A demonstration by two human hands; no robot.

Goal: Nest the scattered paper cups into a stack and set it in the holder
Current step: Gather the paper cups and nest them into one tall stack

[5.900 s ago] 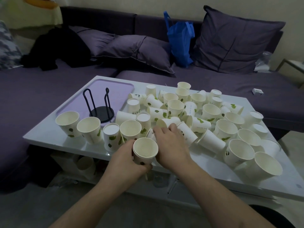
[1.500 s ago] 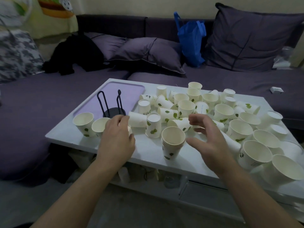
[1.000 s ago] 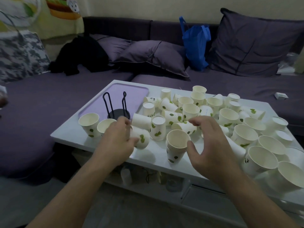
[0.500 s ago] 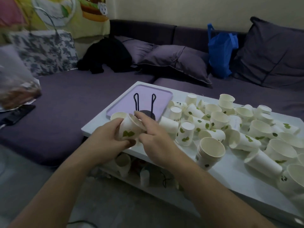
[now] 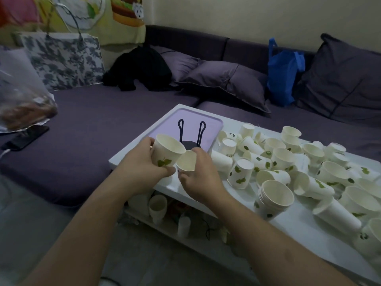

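My left hand grips a white paper cup with green leaf prints, tilted mouth up above the table's left corner. My right hand holds a second paper cup right beside it, rim touching the first cup's side. Just behind both cups stands the black wire cup holder on a purple tray. A short nested stack of cups stands near the front edge. Several scattered cups, some upright and some tipped over, cover the table's right half.
The white low table has a lower shelf holding a cup and clutter. A purple sofa with cushions, a blue bag and a black garment wraps around behind. A phone lies on the seat at left.
My view has swung left. My left hand lifted a leaf-print cup from the left corner; my right hand left the nested stack on the table and now holds a second cup beside it.
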